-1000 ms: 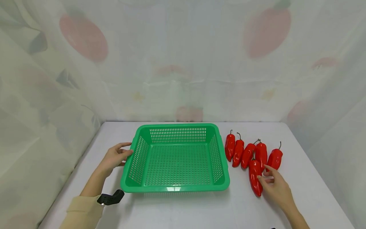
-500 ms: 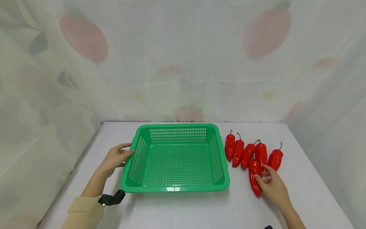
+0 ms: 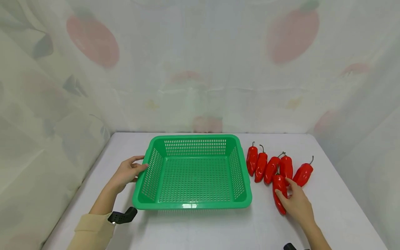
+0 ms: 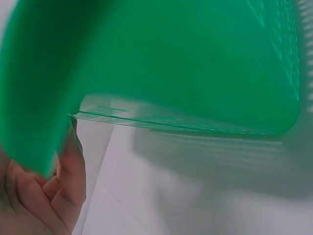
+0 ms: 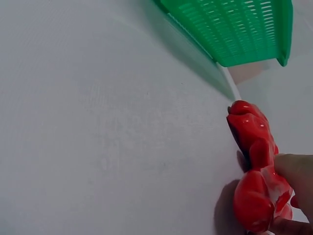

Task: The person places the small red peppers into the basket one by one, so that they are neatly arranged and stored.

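At the left rim of an empty green plastic basket point(image 3: 215, 205), my left hand point(image 3: 124, 172) grips with the thumb over the edge and the fingers underneath. The left wrist view shows curled fingers point(image 4: 68, 181) below the green rim. On the right, my right hand point(image 3: 298, 205) pinches the frontmost red pepper point(image 3: 278, 196), thumb across it and forefinger at its upper right side. In the right wrist view the pepper's rounded end point(image 5: 253, 203) lies between thumb and finger.
Several more red peppers with curved stems lie behind, among them a leftmost pepper point(image 3: 251, 160) beside the basket and a pepper point(image 3: 303, 174) at the far right. A white table point(image 3: 200, 231) bears everything, and a patterned curtain point(image 3: 243, 86) hangs behind its back edge.
My right hand has shifted slightly left, its thumb moving across the front pepper. The far-right pepper has turned and slid a little to the right. My left hand stays at the basket.
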`<state>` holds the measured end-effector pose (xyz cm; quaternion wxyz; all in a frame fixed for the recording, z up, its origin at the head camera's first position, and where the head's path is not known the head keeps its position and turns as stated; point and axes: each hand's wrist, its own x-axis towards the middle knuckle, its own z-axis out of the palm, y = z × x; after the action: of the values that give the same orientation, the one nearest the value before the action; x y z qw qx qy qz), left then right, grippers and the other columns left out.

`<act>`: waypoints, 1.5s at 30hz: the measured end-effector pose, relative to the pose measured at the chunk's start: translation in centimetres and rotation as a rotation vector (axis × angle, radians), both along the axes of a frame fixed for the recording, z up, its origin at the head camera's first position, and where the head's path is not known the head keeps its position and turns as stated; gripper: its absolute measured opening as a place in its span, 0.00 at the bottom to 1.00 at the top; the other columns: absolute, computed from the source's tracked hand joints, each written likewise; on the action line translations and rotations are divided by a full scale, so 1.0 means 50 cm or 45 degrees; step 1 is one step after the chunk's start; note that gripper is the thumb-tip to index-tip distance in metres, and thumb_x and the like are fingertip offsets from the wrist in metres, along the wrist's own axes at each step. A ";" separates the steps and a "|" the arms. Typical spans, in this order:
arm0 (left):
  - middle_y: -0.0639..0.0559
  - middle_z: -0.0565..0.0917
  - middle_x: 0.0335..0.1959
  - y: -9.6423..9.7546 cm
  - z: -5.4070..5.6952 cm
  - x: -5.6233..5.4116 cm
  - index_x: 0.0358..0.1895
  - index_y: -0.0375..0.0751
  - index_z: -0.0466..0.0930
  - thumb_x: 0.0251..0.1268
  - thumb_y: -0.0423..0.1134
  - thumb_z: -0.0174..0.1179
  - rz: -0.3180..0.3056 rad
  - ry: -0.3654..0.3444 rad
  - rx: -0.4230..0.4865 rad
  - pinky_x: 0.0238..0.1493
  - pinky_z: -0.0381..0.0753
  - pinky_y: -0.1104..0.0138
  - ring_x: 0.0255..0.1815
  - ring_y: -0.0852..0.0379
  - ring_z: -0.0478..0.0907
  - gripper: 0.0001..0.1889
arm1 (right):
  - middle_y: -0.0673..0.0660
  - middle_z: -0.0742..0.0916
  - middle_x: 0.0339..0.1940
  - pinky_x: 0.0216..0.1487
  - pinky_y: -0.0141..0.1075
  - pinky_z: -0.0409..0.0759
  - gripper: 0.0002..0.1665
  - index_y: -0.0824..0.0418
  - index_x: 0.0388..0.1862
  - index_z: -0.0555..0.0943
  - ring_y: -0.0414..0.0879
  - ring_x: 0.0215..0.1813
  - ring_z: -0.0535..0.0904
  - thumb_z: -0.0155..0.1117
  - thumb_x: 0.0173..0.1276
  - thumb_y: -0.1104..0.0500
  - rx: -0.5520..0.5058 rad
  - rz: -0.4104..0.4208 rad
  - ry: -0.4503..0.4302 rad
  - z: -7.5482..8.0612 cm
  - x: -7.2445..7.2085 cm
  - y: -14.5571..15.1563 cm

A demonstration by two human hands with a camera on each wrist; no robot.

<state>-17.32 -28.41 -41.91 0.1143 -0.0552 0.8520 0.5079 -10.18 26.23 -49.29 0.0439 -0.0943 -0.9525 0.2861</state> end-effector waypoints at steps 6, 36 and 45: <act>0.41 0.80 0.38 0.003 0.003 0.002 0.68 0.37 0.54 0.64 0.45 0.56 -0.020 -0.001 0.009 0.35 0.82 0.59 0.32 0.54 0.81 0.33 | 0.72 0.76 0.46 0.28 0.47 0.81 0.46 0.71 0.64 0.61 0.59 0.38 0.75 0.69 0.54 0.49 0.080 0.002 -0.027 0.004 -0.001 -0.008; 0.43 0.81 0.37 -0.003 0.000 0.002 0.69 0.39 0.54 0.63 0.48 0.57 -0.019 -0.013 0.021 0.35 0.81 0.60 0.32 0.54 0.81 0.35 | 0.72 0.77 0.44 0.33 0.53 0.81 0.43 0.71 0.64 0.61 0.65 0.43 0.75 0.69 0.53 0.57 0.019 -0.021 0.033 -0.005 -0.003 -0.019; 0.43 0.81 0.37 -0.003 0.002 0.003 0.69 0.40 0.54 0.63 0.49 0.57 -0.020 -0.020 0.026 0.35 0.81 0.60 0.32 0.54 0.80 0.35 | 0.72 0.77 0.44 0.32 0.50 0.82 0.41 0.70 0.65 0.61 0.63 0.42 0.75 0.67 0.55 0.58 -0.016 -0.062 0.002 0.004 0.000 -0.015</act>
<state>-17.14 -28.56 -41.83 0.1255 -0.0513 0.8463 0.5152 -10.16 25.49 -49.09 0.0511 -0.1176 -0.9481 0.2909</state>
